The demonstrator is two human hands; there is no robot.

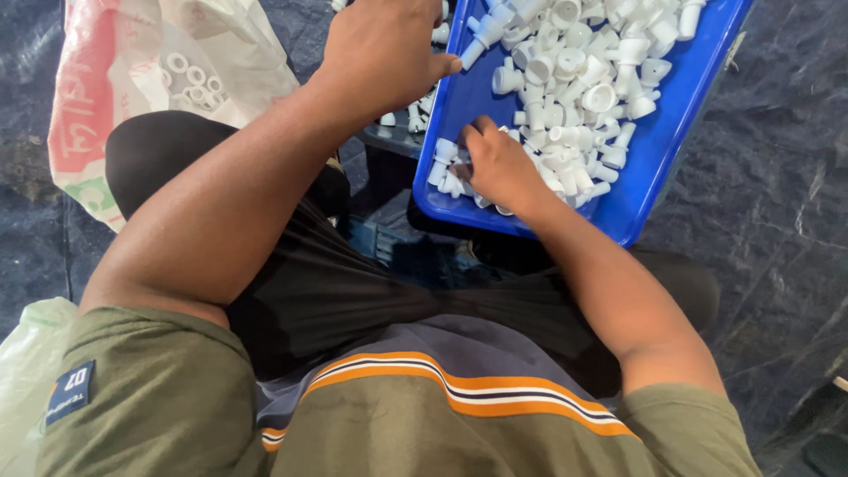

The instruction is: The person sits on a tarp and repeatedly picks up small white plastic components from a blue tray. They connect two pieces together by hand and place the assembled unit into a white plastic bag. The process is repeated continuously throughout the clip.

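A blue plastic tray [664, 150] holds several small white plastic fittings [574, 79]. My right hand [499, 168] lies in the tray's near left corner, its fingers curled down among the fittings; whether it grips one is hidden. My left hand [384, 49] hovers to the left of the tray, above a darker tray [402, 140], fingers curled with the thumb pointing at the blue tray's left rim. What it holds, if anything, is hidden under the palm. More white fittings [415, 113] lie below it.
A white and red plastic sack [141, 79] with white rings [190, 79] inside stands at the left. A dark blue tarpaulin [777, 221] covers the floor. My knees in black trousers sit under the trays. A pale plastic bag [31, 353] lies at the lower left.
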